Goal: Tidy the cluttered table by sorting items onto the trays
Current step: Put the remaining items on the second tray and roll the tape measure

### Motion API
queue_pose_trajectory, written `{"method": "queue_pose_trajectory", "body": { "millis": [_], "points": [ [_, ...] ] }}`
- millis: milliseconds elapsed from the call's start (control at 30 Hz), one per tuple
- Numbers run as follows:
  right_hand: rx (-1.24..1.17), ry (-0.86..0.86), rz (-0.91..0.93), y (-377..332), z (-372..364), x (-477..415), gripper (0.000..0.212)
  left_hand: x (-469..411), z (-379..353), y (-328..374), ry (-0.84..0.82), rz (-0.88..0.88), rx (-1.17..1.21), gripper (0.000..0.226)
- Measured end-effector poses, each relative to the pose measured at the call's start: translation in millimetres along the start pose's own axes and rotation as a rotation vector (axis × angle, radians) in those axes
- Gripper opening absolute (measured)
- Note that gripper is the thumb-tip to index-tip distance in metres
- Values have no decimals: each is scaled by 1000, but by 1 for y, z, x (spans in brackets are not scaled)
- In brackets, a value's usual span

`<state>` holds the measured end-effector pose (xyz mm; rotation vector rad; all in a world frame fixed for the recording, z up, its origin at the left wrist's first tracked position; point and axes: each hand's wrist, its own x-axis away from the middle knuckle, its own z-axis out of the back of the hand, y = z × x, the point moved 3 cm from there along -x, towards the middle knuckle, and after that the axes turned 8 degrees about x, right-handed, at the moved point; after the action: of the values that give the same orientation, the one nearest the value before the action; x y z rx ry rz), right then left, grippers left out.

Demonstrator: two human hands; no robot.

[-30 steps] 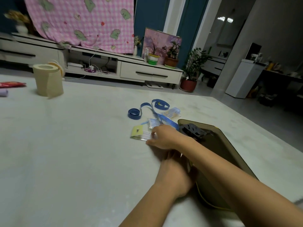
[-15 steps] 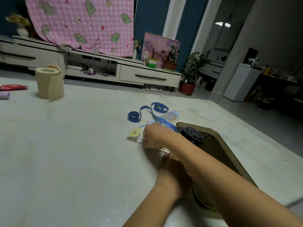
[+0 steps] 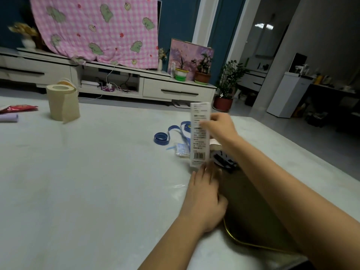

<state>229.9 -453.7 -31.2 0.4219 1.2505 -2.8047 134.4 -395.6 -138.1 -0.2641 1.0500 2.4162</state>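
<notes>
My right hand (image 3: pixel 219 126) pinches a long flat white packet (image 3: pixel 200 133) with printed text and a barcode, holding it upright above the table. Below it lies a dark brown tray (image 3: pixel 251 215) with a gold rim, mostly covered by my right forearm. My left hand (image 3: pixel 204 199) rests at the tray's left edge with its fingers stretched toward the packet's lower end. A black object (image 3: pixel 224 161) lies at the tray's far end. A blue ribbon (image 3: pixel 165 136) and a small clear blue-white packet (image 3: pixel 181 150) lie on the white table just left of the tray.
A roll of beige paper (image 3: pixel 62 103) stands at the far left of the table (image 3: pixel 97 182). A red wrapper (image 3: pixel 19 108) and a lilac item (image 3: pixel 8 117) lie at the left edge. Beyond the table are a white TV cabinet (image 3: pixel 175 90) and potted plants.
My right hand has lifted the white packet off the table and turned it upright. My left hand has shifted forward along the tray's left edge.
</notes>
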Motion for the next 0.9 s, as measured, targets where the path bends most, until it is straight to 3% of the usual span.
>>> {"method": "queue_pose_trajectory", "body": {
  "millis": [167, 300, 467, 600, 767, 900],
  "points": [
    [182, -140, -357, 66, 59, 17, 8, 0, -9, -6, -42, 106, 52, 75],
    [222, -255, -480, 93, 79, 29, 9, -2, -11, -8, -137, 150, 15, 74],
    [376, -389, -428, 98, 86, 28, 15, 1, -13, -4, -203, 110, -28, 62],
    [510, -540, -405, 97, 54, 34, 21, 0, -10, -4, -144, 111, 10, 55],
    [496, -489, -395, 98, 36, 34, 21, 0, -8, -2, -111, 107, 6, 49],
    [1008, -468, -219, 90, 32, 42, 38, -1, -8, -2, -64, 111, -17, 45]
  ]
}}
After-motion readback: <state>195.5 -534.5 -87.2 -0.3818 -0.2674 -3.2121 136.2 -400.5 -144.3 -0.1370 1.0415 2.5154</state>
